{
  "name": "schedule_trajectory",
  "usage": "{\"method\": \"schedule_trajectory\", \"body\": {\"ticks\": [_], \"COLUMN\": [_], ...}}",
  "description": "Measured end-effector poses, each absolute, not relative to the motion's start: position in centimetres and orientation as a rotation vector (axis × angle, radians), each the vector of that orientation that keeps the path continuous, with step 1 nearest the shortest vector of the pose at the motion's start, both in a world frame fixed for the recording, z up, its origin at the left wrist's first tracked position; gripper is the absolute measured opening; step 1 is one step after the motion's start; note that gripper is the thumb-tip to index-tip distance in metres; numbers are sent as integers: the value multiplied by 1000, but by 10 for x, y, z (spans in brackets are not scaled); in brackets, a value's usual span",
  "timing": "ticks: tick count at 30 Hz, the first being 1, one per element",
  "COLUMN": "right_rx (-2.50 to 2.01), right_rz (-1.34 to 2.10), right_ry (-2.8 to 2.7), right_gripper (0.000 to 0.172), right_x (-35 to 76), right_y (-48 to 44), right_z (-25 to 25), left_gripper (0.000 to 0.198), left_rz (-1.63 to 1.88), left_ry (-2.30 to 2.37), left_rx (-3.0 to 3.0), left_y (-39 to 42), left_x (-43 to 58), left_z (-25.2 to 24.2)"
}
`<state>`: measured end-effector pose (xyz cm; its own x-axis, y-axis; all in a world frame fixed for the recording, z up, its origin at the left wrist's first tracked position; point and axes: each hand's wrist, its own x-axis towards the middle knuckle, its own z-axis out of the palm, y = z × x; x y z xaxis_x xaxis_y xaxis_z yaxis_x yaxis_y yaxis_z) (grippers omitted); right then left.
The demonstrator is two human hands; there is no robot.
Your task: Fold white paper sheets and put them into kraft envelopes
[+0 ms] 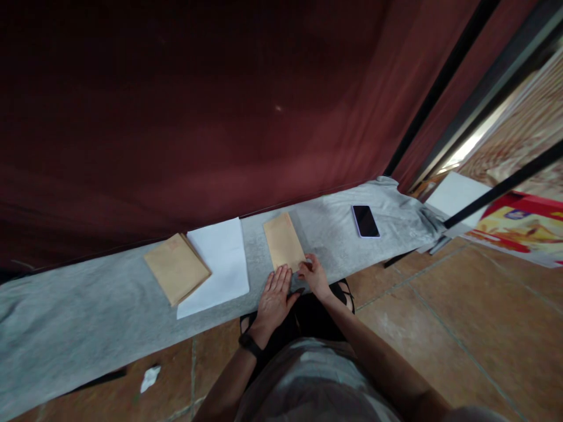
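Brown envelope (284, 240) lies flat on the grey cloth (88, 316), its near short edge right at the fingertips of both hands. The left hand (275, 295) rests palm down with fingers straight and together, clasping nothing, its tips touching that edge. The right hand (313, 273) curls at the near right corner; whether it pinches the paper I cannot tell. The envelope looks light, thin and bendy, likely to slide on cloth, and best taken by a near corner. Left of the grip lie a white sheet (220, 264) and, overlapping it, a pile of brown envelopes (176, 268). Beyond and to the right is a smartphone (366, 221). The envelope's flap and contents are hidden, and the light is dim.
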<state>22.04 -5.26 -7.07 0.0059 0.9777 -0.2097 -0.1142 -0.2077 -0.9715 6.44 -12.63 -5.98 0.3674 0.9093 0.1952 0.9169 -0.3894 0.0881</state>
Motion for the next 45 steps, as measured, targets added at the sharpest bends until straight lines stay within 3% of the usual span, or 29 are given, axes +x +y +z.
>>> {"method": "schedule_trajectory", "body": {"ticks": [6,16,28,40,45], "right_rx": [-1294,-1319,-1515,-1865,-1991], "right_rz": [1366,1208,1003,521,384], "right_ry": [-885,-782,-876,-1256,-1425], "right_gripper": [41,40,20,37,36], "right_x": [228,308,363,374,361], "right_y": [-36,1,41,39,35], "right_z": [-65,-50,-53,-50,-43], "left_gripper": [70,63,62,61,61], "left_rz": [-512,-448,-456,-434,-432], "left_ry": [-1782,-1768,-1763,-1751,-1748], "left_rx": [-2489,-2471,-2461,-2445,-2450], "left_y": [-126,-124,-124,-123,-124], "left_x": [63,61,63,63,63], "left_z": [-66,-74,-73,-73,-73]}}
